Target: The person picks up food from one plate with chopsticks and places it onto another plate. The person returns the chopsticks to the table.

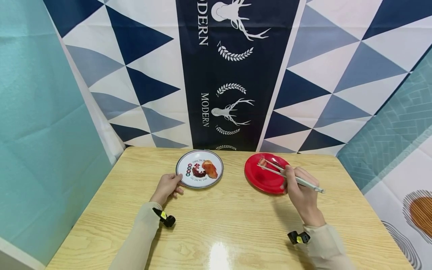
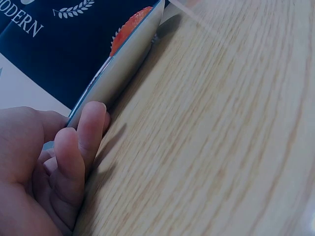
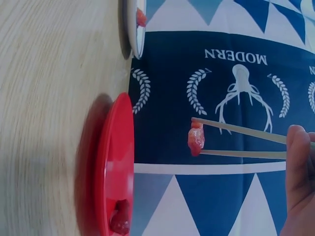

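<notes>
My left hand [image 1: 167, 187] pinches the near-left rim of a white plate [image 1: 183, 163], thumb on top and fingers beneath. In the left wrist view the plate's rim [image 2: 93, 93] is between thumb and fingers. A glossy orange-red piece of food [image 1: 210, 169] lies on this plate beside a printed red design. My right hand [image 1: 305, 195] holds a pair of pale chopsticks [image 1: 300, 181] over a red plate [image 1: 270, 183]. Between the chopstick tips is a small pinkish-red food piece [image 3: 196, 140], raised off the plate. Another dark red piece [image 3: 120, 218] lies on the red plate.
Both plates stand near the far edge of a light wooden table [image 1: 216, 217], with a gap between them. Behind it hangs a patterned cloth [image 1: 229, 75]. A teal sheet [image 1: 50, 131] hangs at the left. Each wrist bears a small black camera [image 1: 298, 237].
</notes>
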`<state>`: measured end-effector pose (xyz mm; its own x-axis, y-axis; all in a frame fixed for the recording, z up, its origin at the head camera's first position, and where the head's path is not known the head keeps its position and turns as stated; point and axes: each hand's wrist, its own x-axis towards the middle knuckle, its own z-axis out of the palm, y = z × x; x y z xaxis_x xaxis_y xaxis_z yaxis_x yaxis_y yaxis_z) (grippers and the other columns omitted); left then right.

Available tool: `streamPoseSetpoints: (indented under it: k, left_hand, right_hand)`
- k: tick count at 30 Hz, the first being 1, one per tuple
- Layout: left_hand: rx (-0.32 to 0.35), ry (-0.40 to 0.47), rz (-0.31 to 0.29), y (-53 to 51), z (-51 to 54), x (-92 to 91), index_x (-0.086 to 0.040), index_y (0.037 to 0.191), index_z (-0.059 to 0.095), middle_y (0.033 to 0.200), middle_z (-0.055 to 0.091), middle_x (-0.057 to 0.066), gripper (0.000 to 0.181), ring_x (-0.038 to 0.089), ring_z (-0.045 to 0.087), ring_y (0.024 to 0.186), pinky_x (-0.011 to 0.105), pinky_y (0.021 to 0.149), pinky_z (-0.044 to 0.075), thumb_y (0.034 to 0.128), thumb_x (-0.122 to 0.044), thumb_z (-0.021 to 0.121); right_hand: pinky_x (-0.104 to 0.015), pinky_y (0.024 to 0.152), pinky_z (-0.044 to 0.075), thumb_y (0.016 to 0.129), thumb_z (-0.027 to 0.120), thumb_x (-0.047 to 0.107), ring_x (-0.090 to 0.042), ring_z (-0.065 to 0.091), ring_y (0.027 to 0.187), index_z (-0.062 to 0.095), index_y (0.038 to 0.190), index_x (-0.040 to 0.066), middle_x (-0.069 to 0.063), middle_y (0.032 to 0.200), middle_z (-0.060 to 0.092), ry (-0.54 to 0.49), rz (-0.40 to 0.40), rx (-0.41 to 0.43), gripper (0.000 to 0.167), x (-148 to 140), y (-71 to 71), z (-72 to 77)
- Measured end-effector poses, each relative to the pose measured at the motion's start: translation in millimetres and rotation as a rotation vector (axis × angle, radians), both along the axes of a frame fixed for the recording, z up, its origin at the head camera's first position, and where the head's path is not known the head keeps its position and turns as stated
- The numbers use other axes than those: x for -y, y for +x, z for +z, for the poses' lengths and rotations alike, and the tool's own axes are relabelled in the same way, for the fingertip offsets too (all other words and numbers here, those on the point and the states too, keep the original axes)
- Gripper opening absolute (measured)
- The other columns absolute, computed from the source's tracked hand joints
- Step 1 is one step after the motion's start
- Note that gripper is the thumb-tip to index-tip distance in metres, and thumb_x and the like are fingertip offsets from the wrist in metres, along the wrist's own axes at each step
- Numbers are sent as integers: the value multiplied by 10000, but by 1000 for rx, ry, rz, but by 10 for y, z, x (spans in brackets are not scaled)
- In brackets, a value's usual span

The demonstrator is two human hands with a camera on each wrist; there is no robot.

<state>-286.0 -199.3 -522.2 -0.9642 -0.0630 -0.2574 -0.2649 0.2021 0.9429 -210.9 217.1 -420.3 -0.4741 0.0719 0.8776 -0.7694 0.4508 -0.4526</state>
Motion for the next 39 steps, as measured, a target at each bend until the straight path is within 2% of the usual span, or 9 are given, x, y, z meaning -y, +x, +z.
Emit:
streamPoseSetpoints:
  k: [9, 16, 22, 34, 39]
  left_hand:
    - [-1, -2, 3, -5, -23, 8, 10, 1002, 687, 721, 682, 76, 357, 102, 639, 532, 223, 448, 484, 1078, -308, 545]
    - [-5, -5, 2, -8, -23, 6, 9, 1002, 684, 754, 688, 76, 359, 98, 642, 539, 220, 450, 484, 1081, -311, 541]
    - [-8, -8, 5, -3, -12, 3, 18, 1021, 685, 740, 693, 75, 356, 96, 638, 532, 217, 447, 483, 1081, -301, 539]
    - [-5, -8, 10, -7, -19, 7, 16, 1036, 693, 766, 709, 78, 356, 99, 643, 539, 218, 448, 486, 1077, -305, 546]
    - [-4, -11, 13, -13, -28, 12, 18, 1040, 697, 714, 698, 74, 357, 100, 643, 530, 215, 444, 482, 1076, -304, 547]
  right_hand:
    - [-109, 396, 397, 944, 583, -132, -49, 481, 392, 701, 688, 21, -58, 510, 548, 2, 14, -8, 321, -8, -80, -69]
    - [-113, 407, 413, 935, 569, -156, -68, 492, 398, 703, 704, -7, -82, 517, 552, -10, 55, -30, 306, 37, -52, -11]
    - [-108, 411, 408, 935, 588, -154, -52, 493, 414, 699, 713, -16, -72, 522, 555, -7, 37, 0, 284, 78, -30, 17]
    - [-116, 401, 407, 937, 584, -158, -69, 498, 408, 700, 724, -27, -85, 520, 554, -33, 70, 5, 276, 195, -20, 79]
    - [-126, 389, 413, 947, 577, -152, -79, 506, 397, 703, 740, -57, -115, 526, 559, -55, 84, 24, 260, 239, -4, 116]
